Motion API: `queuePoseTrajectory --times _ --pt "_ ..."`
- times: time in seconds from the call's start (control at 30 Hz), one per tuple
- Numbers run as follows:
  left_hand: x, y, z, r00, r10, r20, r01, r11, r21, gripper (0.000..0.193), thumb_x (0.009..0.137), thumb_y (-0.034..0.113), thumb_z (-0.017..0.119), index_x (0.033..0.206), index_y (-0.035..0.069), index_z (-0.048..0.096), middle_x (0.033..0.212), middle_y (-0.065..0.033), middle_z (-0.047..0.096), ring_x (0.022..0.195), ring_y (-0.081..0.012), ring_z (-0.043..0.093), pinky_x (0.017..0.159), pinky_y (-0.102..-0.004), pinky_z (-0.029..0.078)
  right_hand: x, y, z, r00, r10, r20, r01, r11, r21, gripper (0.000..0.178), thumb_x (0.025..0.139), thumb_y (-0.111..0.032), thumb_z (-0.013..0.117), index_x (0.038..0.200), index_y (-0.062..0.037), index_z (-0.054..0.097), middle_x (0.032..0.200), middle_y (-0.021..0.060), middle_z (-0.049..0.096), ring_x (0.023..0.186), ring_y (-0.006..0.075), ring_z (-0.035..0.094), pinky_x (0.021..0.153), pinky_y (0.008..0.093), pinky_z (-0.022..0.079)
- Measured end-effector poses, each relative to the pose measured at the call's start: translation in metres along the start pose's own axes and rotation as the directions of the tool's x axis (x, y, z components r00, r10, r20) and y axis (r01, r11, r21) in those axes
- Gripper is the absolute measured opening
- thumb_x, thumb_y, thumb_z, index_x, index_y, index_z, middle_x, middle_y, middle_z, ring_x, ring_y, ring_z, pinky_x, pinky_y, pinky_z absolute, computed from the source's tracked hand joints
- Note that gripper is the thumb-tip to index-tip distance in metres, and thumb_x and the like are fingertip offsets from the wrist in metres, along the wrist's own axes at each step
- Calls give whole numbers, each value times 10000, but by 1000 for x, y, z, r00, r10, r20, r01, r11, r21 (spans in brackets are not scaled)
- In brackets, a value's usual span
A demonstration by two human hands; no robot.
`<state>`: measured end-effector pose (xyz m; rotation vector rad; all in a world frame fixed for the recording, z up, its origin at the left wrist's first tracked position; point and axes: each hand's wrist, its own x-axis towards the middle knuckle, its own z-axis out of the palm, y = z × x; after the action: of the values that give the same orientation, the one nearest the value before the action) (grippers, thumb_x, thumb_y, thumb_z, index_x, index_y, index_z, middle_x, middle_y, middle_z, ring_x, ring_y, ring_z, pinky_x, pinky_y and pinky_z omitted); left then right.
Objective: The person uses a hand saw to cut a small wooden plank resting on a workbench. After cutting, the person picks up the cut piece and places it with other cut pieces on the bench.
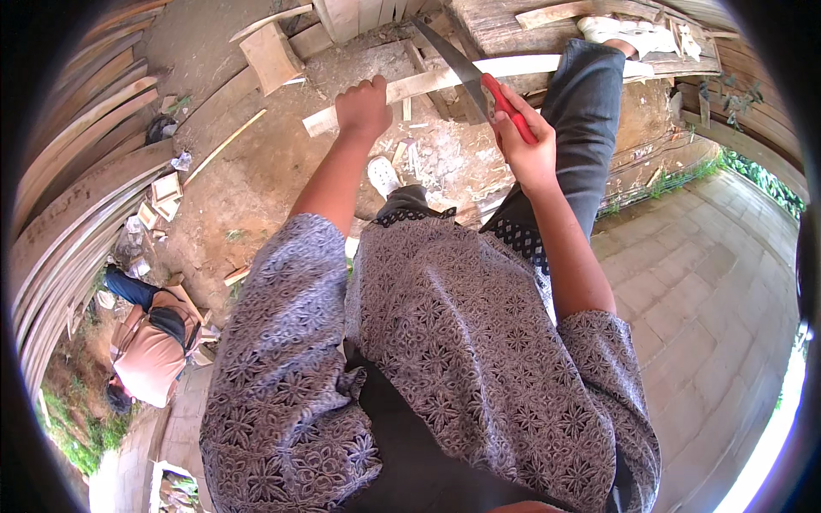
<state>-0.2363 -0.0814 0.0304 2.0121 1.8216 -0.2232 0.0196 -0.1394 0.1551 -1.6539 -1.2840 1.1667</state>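
My left hand (pixel 363 109) is closed around a long pale wooden strip (pixel 428 82) near its left end. In my right hand (pixel 528 152) is a handsaw (pixel 451 56), gripped by its red handle. The saw's grey blade slants away to the upper left and crosses the strip, to the right of my left hand. Whether its teeth touch the wood I cannot tell. Toward the right the strip passes by my raised right leg (pixel 590 94), and my white-shod right foot (pixel 629 36) rests on a thick timber (pixel 505 34).
My left shoe (pixel 383 175) stands on dirt among wood scraps. A wooden block (pixel 270 58) lies at the upper left, and a thin stick (pixel 224 147) below it. Stacked boards (pixel 85 192) line the left side. Another person (pixel 154 359) bends at the lower left. Block paving (pixel 693 265) covers the right.
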Motion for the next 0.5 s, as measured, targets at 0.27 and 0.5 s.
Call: queuePoseTrajectory --times 0.27,0.5 --pt "13 -1 -31 980 42 193 -45 999 14 362 880 235 690 1218 108 662 1119 -183 745 1037 -359 727 878 -484 589 0 8 1 1000 -6 3 6 999 42 425 981 -145 711 1382 -22 642 1246 123 731 1093 119 660 964 273 509" --pt "21 1 -38 968 15 251 -15 1000 -3 392 874 285 700 1234 133 677 1156 -154 740 1081 -352 711 918 -484 576 9 -14 7 985 -172 0 171 979 -115 417 996 -109 677 1397 -9 624 1115 60 728 895 67 615 810 227 513"
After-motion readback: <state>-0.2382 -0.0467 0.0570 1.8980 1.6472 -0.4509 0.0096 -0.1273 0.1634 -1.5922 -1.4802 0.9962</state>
